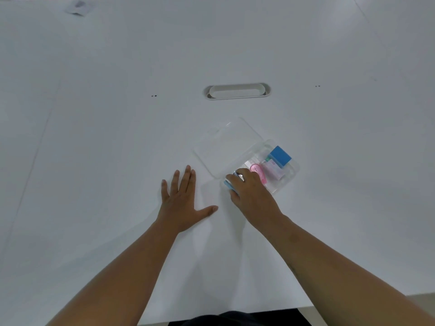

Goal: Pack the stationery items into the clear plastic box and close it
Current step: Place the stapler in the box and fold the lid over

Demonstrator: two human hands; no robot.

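The clear plastic box (290, 175) sits right of centre on the white table, its clear lid (229, 147) folded open flat to the left. Inside lie a blue block (280, 156), a pink scissors-like item (257, 171) and a pale pink tube (274, 170). My right hand (251, 194) is at the box's near left corner, fingers curled around a light blue item (227, 184) with a small metal part showing. My left hand (182, 203) rests flat on the table left of the box, fingers spread, holding nothing.
A white oval cable grommet (237, 91) is set into the table behind the box. A small grey paper scrap (77, 7) lies at the far left back. The table's near edge (353, 302) runs below my forearms.
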